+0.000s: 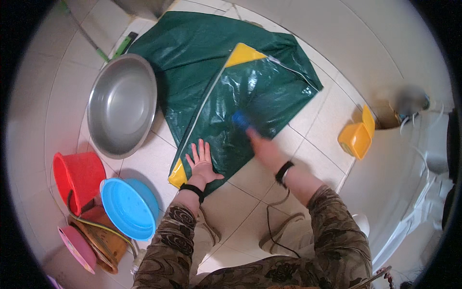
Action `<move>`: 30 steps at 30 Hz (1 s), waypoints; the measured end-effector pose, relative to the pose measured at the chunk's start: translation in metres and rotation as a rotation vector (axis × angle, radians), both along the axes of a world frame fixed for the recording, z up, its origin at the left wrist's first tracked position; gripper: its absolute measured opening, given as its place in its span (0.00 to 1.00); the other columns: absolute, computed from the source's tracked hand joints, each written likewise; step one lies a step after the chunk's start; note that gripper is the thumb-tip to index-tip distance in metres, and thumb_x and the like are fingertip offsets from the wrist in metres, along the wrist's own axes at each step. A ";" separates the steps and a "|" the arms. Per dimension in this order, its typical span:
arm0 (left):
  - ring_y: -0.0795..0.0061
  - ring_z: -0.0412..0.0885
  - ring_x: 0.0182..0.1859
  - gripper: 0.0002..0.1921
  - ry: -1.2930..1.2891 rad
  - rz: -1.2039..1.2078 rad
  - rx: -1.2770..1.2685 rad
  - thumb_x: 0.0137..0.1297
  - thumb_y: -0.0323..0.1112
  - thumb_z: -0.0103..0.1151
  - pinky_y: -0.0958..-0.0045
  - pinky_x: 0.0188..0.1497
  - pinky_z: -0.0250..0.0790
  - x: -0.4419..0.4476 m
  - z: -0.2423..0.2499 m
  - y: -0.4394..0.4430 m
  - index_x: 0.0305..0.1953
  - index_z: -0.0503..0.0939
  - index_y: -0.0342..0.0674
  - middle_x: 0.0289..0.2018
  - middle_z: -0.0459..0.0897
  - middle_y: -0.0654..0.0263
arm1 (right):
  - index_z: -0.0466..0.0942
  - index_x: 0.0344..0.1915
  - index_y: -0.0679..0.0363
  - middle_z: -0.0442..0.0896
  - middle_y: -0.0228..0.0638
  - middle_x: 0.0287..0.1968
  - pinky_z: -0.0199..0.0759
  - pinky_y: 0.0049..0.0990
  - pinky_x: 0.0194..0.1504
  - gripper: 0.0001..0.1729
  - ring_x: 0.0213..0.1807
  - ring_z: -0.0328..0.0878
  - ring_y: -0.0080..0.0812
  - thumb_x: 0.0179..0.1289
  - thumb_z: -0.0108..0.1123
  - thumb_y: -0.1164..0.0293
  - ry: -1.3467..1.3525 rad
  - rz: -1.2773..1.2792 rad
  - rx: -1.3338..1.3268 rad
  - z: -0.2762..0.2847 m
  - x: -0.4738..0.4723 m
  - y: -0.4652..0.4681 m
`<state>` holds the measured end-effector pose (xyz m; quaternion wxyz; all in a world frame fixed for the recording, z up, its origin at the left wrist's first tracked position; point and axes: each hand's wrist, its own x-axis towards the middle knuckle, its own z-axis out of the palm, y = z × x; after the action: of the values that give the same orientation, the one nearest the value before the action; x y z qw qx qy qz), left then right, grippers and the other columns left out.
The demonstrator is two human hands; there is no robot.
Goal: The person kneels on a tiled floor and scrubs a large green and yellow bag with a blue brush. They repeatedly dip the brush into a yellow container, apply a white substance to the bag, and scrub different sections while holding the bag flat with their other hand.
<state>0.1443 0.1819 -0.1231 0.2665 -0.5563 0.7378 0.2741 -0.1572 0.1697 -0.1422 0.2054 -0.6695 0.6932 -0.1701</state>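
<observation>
A dark green waterproof sheet (213, 97) with yellow corner patches and pale cord along its edges lies spread and partly folded on the tiled floor. My left hand (203, 164) presses flat on its near end, fingers apart, beside a yellow corner (178, 174). Blurred by motion, my right hand (261, 142) grips a blue object (240, 120), possibly a brush, over the middle of the sheet. Its exact kind and whether it touches the sheet cannot be told.
Left of the sheet leans a large metal basin (124, 104). Nearer are a red bucket (79, 177), a light blue basin (131, 209), a pink basin (77, 249) and a hose (104, 233). A yellow lidded container (355, 141) is at the right, by the wall.
</observation>
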 end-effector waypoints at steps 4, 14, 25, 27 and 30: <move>0.49 0.25 0.78 0.77 0.134 0.086 -0.049 0.25 0.56 0.81 0.36 0.72 0.23 0.008 -0.001 0.004 0.75 0.36 0.42 0.77 0.29 0.60 | 0.65 0.67 0.37 0.83 0.45 0.32 0.77 0.41 0.27 0.26 0.30 0.84 0.45 0.72 0.42 0.69 0.292 0.351 0.264 -0.011 0.014 -0.042; 0.46 0.25 0.77 0.76 0.191 0.102 -0.003 0.25 0.55 0.81 0.36 0.72 0.19 0.015 0.001 -0.001 0.75 0.39 0.41 0.77 0.32 0.57 | 0.67 0.64 0.39 0.83 0.45 0.32 0.76 0.43 0.31 0.21 0.30 0.82 0.48 0.73 0.44 0.63 0.224 0.515 0.236 0.018 0.053 -0.098; 0.46 0.27 0.77 0.76 0.226 0.099 0.027 0.24 0.56 0.81 0.34 0.71 0.19 0.017 -0.001 -0.002 0.75 0.40 0.41 0.77 0.33 0.56 | 0.68 0.63 0.46 0.83 0.45 0.42 0.80 0.39 0.37 0.22 0.35 0.84 0.43 0.71 0.47 0.67 0.327 0.416 0.286 0.045 0.043 -0.134; 0.46 0.27 0.77 0.76 0.227 0.113 -0.006 0.24 0.56 0.81 0.34 0.71 0.19 0.018 -0.001 -0.001 0.75 0.41 0.41 0.77 0.33 0.56 | 0.69 0.62 0.50 0.84 0.44 0.35 0.78 0.38 0.32 0.20 0.32 0.83 0.41 0.73 0.43 0.67 -0.465 -0.202 0.223 0.031 0.012 -0.165; 0.47 0.27 0.77 0.76 0.253 0.106 -0.019 0.23 0.57 0.81 0.34 0.71 0.20 0.019 -0.005 -0.002 0.75 0.41 0.41 0.77 0.33 0.56 | 0.71 0.60 0.50 0.83 0.47 0.31 0.74 0.44 0.28 0.18 0.30 0.83 0.47 0.72 0.45 0.65 0.088 0.002 0.072 0.014 0.028 -0.127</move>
<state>0.1635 0.1794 -0.1278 0.1514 -0.5580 0.7377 0.3486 -0.1295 0.0431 -0.1287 0.1989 -0.6693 0.7065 -0.1155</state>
